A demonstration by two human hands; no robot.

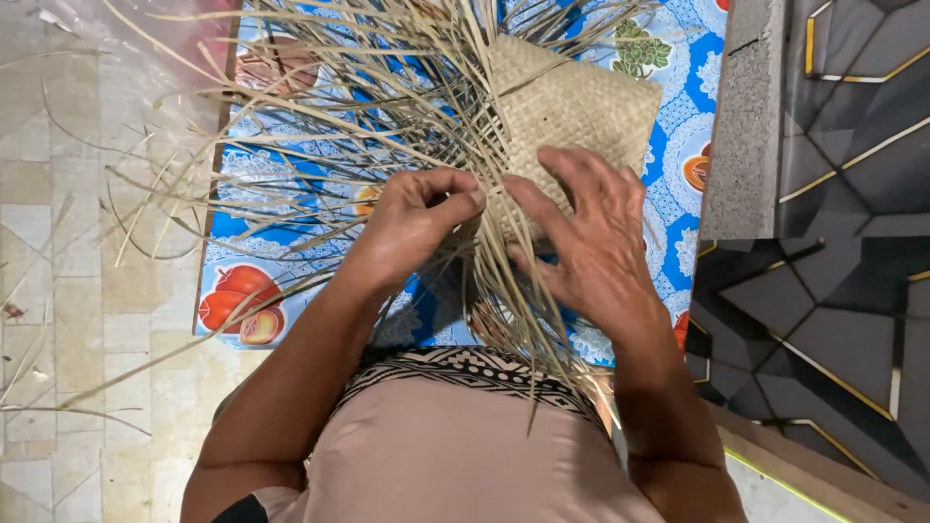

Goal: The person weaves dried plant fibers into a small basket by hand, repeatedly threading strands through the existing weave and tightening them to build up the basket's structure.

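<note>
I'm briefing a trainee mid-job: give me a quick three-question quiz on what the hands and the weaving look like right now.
1. True or false: the left hand pinches loose strips at the edge of the woven mat.
2. Where does the right hand rest? A on the floor, B flat on the woven part, C on the wall.
3. What lies beneath the work?

Key: 1 true. 2 B. 3 a blue fruit-patterned cloth.
</note>
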